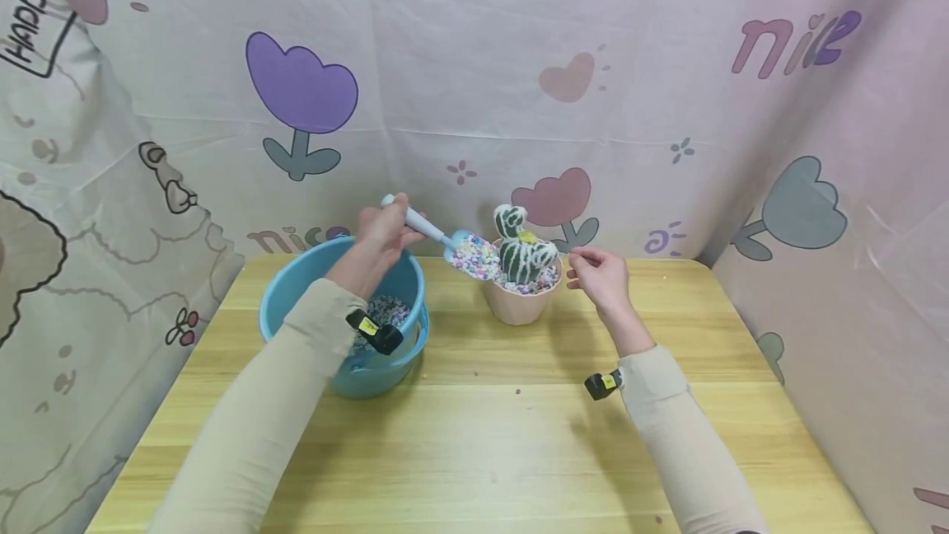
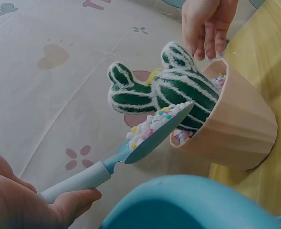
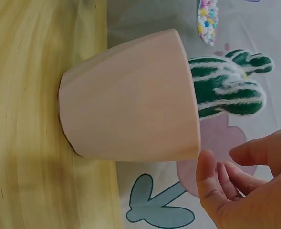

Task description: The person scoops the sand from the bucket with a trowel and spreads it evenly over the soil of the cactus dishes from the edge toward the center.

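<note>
Left hand (image 1: 381,231) clamped around smooth blue scoop (image 2: 145,140) handle; blade, heaped with pastel pebbles, tips over pink faceted pot (image 3: 128,98) on wooden table (image 1: 474,402). Right hand (image 1: 599,277) loosely open, empty, beside rim. Fuzzy green cactus (image 2: 166,93) inside.

Beige long sleeves (image 1: 274,402), black-yellow wrist cameras (image 1: 376,331)

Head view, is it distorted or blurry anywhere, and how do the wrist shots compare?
Head view: wide-angle, the table edges splay outward; evenly lit, soft shadows, no glare. Left wrist view: scoop and cactus sharp, the left hand and blue bucket soft up close. Right wrist view: pot crisp, right hand slightly soft.
</note>
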A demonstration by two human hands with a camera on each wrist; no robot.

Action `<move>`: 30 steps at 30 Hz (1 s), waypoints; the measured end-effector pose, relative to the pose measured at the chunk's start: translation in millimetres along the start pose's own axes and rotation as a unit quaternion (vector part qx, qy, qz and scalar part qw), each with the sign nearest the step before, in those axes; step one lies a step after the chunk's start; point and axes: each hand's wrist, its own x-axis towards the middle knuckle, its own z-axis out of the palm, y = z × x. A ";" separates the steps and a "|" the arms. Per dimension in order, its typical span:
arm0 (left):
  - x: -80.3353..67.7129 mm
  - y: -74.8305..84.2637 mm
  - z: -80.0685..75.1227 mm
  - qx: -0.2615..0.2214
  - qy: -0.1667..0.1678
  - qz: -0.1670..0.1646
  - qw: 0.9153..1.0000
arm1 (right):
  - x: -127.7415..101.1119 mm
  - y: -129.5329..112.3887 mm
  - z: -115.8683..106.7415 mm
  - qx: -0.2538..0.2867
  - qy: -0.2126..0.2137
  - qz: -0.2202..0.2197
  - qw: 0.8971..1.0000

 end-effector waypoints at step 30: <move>4.7 -5.5 12.3 0.029 0.016 -0.004 0.999 | 11.7 11.0 15.9 -0.015 -0.042 0.037 0.998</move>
